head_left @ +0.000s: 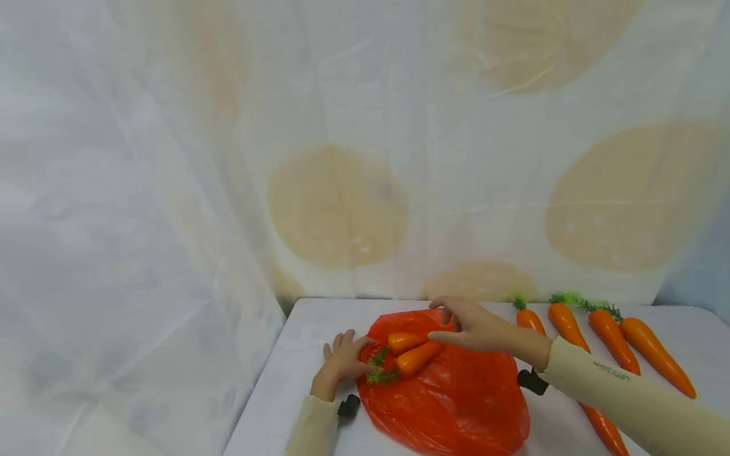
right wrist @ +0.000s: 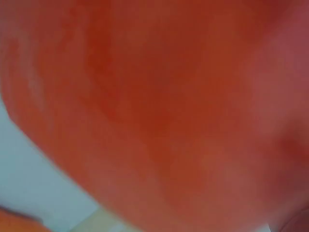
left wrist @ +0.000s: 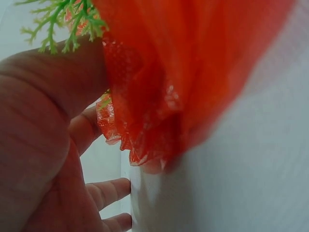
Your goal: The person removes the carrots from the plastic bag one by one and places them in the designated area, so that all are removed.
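Observation:
A red plastic bag (head_left: 456,399) lies on the white table, its mouth toward the left. Two orange toy carrots (head_left: 419,358) show at that mouth, with green leafy tops (head_left: 381,376) pointing left. My left hand (head_left: 344,362) pinches the bag's rim between thumb and index finger beside the leaves; its other fingers stretch out to the tabletop in the left wrist view. Over the bag's upper edge, my right hand (head_left: 476,326) reaches in from the right, thumb and fingers spread apart near the carrots. Blurred red plastic (right wrist: 159,111) fills most of the right wrist view.
Several more toy carrots (head_left: 656,354) lie in a slanted row on the right of the table (head_left: 302,329), some partly behind my right forearm. A pale curtain with yellowish round patches (head_left: 339,206) hangs behind and to the left.

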Available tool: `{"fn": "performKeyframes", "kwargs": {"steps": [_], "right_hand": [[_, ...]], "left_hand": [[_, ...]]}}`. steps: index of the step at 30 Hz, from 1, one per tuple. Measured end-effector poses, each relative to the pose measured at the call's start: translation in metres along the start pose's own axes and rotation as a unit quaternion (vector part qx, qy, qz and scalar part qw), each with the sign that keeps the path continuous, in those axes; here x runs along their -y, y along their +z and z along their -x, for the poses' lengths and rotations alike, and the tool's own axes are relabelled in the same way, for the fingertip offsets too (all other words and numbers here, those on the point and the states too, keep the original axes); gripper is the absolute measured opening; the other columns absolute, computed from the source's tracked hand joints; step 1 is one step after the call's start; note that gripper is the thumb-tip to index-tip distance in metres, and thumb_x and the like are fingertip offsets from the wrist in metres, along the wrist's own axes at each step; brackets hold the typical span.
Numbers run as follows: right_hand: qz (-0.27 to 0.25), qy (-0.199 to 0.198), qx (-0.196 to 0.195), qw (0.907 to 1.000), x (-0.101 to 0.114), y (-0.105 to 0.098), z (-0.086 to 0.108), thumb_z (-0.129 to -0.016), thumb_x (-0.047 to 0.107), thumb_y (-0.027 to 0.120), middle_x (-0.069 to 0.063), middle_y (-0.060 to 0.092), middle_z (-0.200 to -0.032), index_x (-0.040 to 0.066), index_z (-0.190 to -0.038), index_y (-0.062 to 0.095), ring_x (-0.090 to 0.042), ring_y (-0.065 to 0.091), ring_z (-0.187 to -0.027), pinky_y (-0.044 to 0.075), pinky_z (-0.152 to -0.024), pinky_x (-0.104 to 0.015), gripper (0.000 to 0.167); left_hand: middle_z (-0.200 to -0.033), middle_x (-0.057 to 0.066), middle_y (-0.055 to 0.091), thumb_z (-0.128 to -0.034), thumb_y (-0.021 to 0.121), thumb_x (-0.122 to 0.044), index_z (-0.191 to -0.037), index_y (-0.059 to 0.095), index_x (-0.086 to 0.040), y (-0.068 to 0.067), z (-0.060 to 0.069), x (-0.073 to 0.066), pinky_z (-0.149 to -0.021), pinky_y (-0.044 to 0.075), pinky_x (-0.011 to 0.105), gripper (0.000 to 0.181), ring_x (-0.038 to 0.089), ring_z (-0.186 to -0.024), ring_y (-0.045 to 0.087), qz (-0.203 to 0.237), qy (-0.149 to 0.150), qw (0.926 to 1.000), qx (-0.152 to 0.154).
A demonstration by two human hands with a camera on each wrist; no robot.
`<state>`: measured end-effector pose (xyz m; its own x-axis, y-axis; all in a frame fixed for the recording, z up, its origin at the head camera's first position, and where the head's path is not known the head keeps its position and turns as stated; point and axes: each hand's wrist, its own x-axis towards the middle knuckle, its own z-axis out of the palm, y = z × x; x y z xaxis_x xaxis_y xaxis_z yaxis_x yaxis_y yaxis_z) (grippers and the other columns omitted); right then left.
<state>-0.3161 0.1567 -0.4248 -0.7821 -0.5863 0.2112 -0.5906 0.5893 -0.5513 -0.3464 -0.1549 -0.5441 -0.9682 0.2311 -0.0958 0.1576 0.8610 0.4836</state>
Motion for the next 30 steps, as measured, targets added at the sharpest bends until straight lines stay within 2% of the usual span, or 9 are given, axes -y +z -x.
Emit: {"fn": "performKeyframes", "kwargs": {"steps": [5,12,20,25,30], "right_hand": [[-0.004,-0.006,0.008,0.9999,-0.009,0.015,-0.009,-0.088,0.044,0.072,-0.001,0.058,-0.095,0.009,-0.126,0.054,-0.011,0.053,-0.070,0.051,-0.063,-0.023,0.055],[-0.002,0.003,0.030,0.9995,-0.018,0.034,-0.015,-0.087,0.048,0.072,-0.008,0.063,-0.100,0.007,-0.126,0.056,-0.010,0.054,-0.072,0.050,-0.066,-0.024,0.058],[-0.011,0.001,0.045,0.9989,-0.032,0.052,-0.011,-0.088,0.045,0.072,-0.009,0.060,-0.101,0.002,-0.128,0.055,-0.007,0.049,-0.069,0.046,-0.065,-0.023,0.061],[-0.017,0.006,0.055,0.9983,-0.039,0.059,-0.009,-0.088,0.045,0.073,-0.010,0.060,-0.103,0.002,-0.128,0.055,-0.007,0.049,-0.069,0.046,-0.065,-0.023,0.061],[-0.029,0.006,0.052,0.9982,-0.042,0.059,-0.017,-0.086,0.044,0.075,-0.012,0.062,-0.109,0.003,-0.127,0.055,-0.009,0.053,-0.073,0.049,-0.067,-0.024,0.061]], "left_hand": [[-0.156,0.020,0.032,-0.0763,0.079,-0.050,-0.134,0.059,-0.027,0.001,-0.001,0.001,-0.111,0.007,0.077,0.065,0.047,-0.143,0.022,-0.005,0.005,1.0000,-0.003],[-0.155,0.018,0.033,-0.0765,0.080,-0.049,-0.133,0.059,-0.029,0.004,0.002,0.000,-0.111,0.008,0.077,0.064,0.045,-0.142,0.023,0.002,0.000,1.0000,-0.001],[-0.154,0.019,0.034,-0.0751,0.080,-0.048,-0.131,0.060,-0.027,0.008,0.001,-0.006,-0.110,0.008,0.077,0.063,0.045,-0.141,0.024,0.000,0.005,1.0000,-0.002],[-0.155,0.019,0.034,-0.0735,0.081,-0.049,-0.132,0.060,-0.026,0.011,0.002,-0.004,-0.111,0.007,0.077,0.066,0.046,-0.142,0.023,0.007,0.000,0.9999,0.008],[-0.155,0.018,0.033,-0.0746,0.081,-0.048,-0.131,0.060,-0.028,0.006,-0.002,-0.004,-0.111,0.007,0.077,0.064,0.044,-0.142,0.023,0.010,0.000,0.9999,0.003]]}}
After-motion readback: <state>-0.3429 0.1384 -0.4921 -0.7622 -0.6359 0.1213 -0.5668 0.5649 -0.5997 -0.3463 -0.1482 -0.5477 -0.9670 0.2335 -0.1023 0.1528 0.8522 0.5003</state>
